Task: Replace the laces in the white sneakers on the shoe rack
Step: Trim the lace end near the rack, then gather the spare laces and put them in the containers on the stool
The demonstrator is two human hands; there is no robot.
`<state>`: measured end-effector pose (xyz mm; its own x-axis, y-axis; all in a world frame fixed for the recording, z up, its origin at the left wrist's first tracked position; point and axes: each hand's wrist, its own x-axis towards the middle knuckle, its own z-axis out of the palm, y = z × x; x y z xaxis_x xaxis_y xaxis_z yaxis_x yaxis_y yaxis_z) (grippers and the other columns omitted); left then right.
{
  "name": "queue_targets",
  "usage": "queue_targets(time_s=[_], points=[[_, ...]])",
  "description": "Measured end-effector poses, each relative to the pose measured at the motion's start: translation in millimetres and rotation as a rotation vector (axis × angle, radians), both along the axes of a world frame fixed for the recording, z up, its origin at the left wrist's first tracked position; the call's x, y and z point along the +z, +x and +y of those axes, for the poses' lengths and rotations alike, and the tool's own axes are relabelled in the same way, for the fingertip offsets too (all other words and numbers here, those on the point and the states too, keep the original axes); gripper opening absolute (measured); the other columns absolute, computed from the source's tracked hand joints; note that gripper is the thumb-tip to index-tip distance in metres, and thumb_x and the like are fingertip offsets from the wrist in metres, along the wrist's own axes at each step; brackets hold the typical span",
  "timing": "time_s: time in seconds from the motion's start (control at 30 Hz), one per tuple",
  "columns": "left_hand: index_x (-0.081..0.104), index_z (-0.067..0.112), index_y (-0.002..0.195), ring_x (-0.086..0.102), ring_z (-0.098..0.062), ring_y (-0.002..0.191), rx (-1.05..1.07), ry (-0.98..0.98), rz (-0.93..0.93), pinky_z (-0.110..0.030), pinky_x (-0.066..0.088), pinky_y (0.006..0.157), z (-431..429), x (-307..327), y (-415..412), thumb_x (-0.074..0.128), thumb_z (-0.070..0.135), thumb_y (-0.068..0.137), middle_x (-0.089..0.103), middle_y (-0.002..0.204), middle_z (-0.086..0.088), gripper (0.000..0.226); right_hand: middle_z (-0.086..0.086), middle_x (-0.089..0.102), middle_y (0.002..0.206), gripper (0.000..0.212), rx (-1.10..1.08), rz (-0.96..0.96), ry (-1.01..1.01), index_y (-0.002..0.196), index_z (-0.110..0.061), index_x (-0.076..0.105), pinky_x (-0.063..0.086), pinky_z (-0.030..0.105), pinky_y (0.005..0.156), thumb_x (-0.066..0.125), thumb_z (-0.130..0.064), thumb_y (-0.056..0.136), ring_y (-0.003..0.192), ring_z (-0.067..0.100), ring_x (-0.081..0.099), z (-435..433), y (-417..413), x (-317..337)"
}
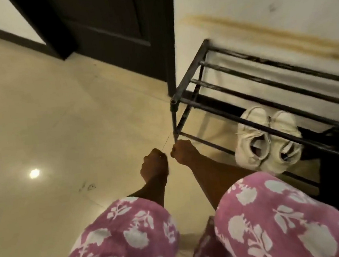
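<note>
Head view showed me the sneakers [248,141] on the rack's [189,73] lower shelf, heels toward me and toes to the wall. They sat right of both hands, near the right hand [182,152], with the left hand [154,163] farther off. Both hands were curled; I couldn't tell if they held anything.

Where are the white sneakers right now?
In the head view, the white sneakers sit low in the black shoe rack, under its top bars, right of the right hand.

shoe rack [190,71] cut off at right edge | white sneakers [245,141] partly hidden behind rack rail | left hand [154,163], right hand [182,151]: anything held too small, blurred
</note>
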<state>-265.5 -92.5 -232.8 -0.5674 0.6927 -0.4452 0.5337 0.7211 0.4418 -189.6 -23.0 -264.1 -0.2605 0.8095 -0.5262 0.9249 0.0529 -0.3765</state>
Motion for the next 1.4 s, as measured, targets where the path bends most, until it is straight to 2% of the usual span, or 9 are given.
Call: queue_targets(time_s=[0.17,0.3,0.4,0.57,0.7,0.87,0.97,1.1,1.4], points=[[0.061,0.017,0.106,0.059,-0.031,0.094,0.107,-0.168,0.015,-0.032,0.044,0.077,-24.4,-81.6,-56.5,0.045,0.022,0.093,0.063,0.105,-0.009,0.021,0.016,0.057,0.128,0.031,-0.024,-0.035,-0.152,0.123,-0.002,0.056,0.042,0.032,0.097,0.05,-0.014,0.095,0.121,0.03,0.052,-8.6,-28.9,-72.6],[0.061,0.011,0.106,0.058,-0.032,0.098,0.23,-0.287,-0.094,-0.031,0.042,0.076,-33.0,-138.7,-68.5,0.052,0.024,0.093,0.063,0.108,-0.013,0.021,0.017,0.059,0.125,0.03,-0.005,-0.069,-0.175,0.122,-0.002,0.056,0.044,0.032,0.093,0.052,-0.014,0.094,0.119,0.03,0.054,-11.6,-36.6,-121.9],[0.059,0.007,0.112,0.059,-0.032,0.103,0.337,-0.278,-0.172,-0.03,0.041,0.078,-31.6,-169.5,-69.2,0.057,0.027,0.092,0.062,0.114,-0.014,0.029,0.016,0.055,0.129,0.039,0.091,-0.068,-0.148,0.128,-0.006,0.051,0.043,0.034,0.097,0.059,-0.018,0.092,0.123,0.03,0.05,-7.5,-45.2,-152.8],[0.047,0.005,0.119,0.057,-0.035,0.107,0.3,-0.242,-0.186,-0.036,0.045,0.081,-17.8,-198.9,-65.1,0.066,0.035,0.086,0.057,0.118,-0.017,0.048,0.015,0.033,0.143,0.061,0.406,-0.065,-0.016,0.14,-0.012,0.034,0.03,0.035,0.108,0.064,-0.024,0.088,0.133,0.03,0.033,2.5,-65.0,-189.6],[0.044,0.003,0.118,0.055,-0.037,0.108,0.369,-0.287,-0.209,-0.038,0.046,0.083,-6.9,-219.3,-57.1,0.07,0.034,0.082,0.055,0.12,-0.018,0.054,0.016,0.032,0.139,0.059,0.478,-0.092,0.028,0.137,-0.013,0.038,0.029,0.036,0.108,0.066,-0.02,0.085,0.128,0.031,0.034,3.8,-68.3,-213.9],[0.044,0.002,0.123,0.054,-0.036,0.112,0.465,-0.314,-0.233,-0.039,0.045,0.089,-8.4,-231.1,-50.3,0.07,0.025,0.083,0.054,0.124,-0.017,0.053,0.016,0.029,0.141,0.047,0.508,-0.082,0.06,0.129,-0.01,0.046,0.031,0.034,0.108,0.064,-0.019,0.087,0.129,0.03,0.033,2.2,-68.5,-222.6],[0.047,0.001,0.121,0.054,-0.037,0.113,0.464,-0.333,-0.177,-0.04,0.044,0.092,-8.7,-235.5,-46.8,0.055,0.021,0.094,0.054,0.124,-0.019,0.035,0.016,0.025,0.142,0.052,0.515,-0.051,0.045,0.129,-0.008,0.043,0.031,0.033,0.107,0.066,-0.022,0.085,0.129,0.03,0.034,4.7,-66.7,-219.8],[0.053,-0.002,0.12,0.056,-0.035,0.113,0.506,-0.331,-0.157,-0.037,0.044,0.093,-7.0,-232.0,-43.5,0.051,0.022,0.096,0.058,0.121,-0.019,0.034,0.013,0.023,0.143,0.055,0.497,0.039,0.0,0.129,-0.008,0.044,0.039,0.032,0.1,0.069,-0.02,0.082,0.124,0.029,0.039,8.8,-60.1,-207.7],[0.058,0.0,0.114,0.057,-0.031,0.106,0.495,-0.218,-0.209,-0.028,0.036,0.073,-1.7,-161.8,-24.3,0.057,0.016,0.091,0.063,0.113,-0.018,0.028,0.008,0.013,0.147,0.063,0.533,0.195,-0.084,0.131,-0.008,0.044,0.045,0.039,0.1,0.076,-0.013,0.076,0.123,0.031,0.045,18.2,-28.7,-138.5]])
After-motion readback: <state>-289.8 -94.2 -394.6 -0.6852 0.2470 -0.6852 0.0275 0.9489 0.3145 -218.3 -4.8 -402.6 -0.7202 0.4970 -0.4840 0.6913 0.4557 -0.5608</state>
